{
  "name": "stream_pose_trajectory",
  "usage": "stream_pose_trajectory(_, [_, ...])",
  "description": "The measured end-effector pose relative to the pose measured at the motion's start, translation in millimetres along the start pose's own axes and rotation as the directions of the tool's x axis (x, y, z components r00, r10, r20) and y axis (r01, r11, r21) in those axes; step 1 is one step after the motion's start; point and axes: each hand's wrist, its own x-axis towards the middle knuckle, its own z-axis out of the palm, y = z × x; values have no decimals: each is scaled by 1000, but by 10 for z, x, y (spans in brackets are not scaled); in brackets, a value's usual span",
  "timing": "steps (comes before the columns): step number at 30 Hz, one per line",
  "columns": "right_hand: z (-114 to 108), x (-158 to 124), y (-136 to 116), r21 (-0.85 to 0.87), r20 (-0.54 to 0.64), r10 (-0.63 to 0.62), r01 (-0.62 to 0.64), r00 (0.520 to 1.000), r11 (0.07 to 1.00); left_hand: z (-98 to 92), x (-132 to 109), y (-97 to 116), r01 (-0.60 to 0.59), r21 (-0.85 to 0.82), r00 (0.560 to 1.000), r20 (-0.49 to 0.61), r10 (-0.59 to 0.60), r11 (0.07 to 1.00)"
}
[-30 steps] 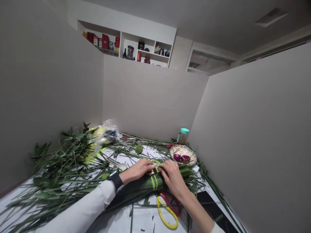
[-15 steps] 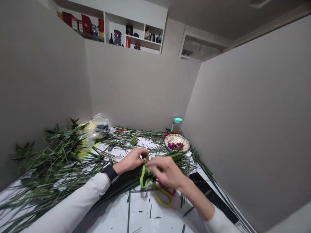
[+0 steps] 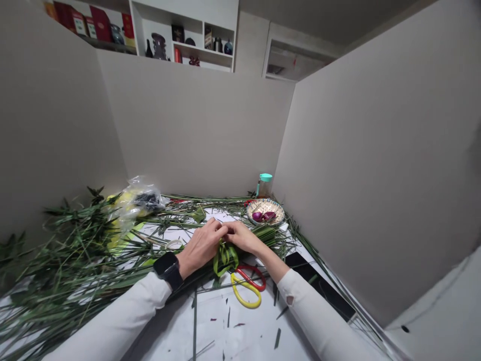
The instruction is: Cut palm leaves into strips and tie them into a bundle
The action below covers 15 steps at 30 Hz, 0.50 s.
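My left hand (image 3: 202, 245), with a black watch at its wrist, is closed at the bundle of long green stems (image 3: 265, 233). My right hand (image 3: 240, 235) meets it from the right, fingertips pinched together against the left fingers. A bright green ribbon (image 3: 225, 258) hangs in loops just below both hands, its upper end hidden under the fingers. Scissors with one red and one yellow handle (image 3: 246, 296) lie on the white table (image 3: 225, 336) under the bundle's near side, their blades covered.
Leafy stems (image 3: 71, 250) heap over the left side. A clear plastic bag (image 3: 139, 200) lies behind them. At the back right are a woven basket (image 3: 265, 205) with purple pieces and a teal-lidded jar (image 3: 265, 185). A black flat object (image 3: 319, 286) lies right.
My right hand has moved left and up to meet my left hand. The ribbon is now gathered in loops below them, and the scissors' handles are more exposed. The view has shifted slightly.
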Motion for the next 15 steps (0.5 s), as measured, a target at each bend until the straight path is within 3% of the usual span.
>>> stream_pose_trajectory(6, [-1,-6,-36,-70,-70,87,-92,994,993,-10,-14,-19,34,55,999,-26,-32,998])
stream_pose_trajectory(15, [-169,-92,67,-269,-95,159,-179,983,946,-131,-256,-4,46,-21,997,66,-45,999])
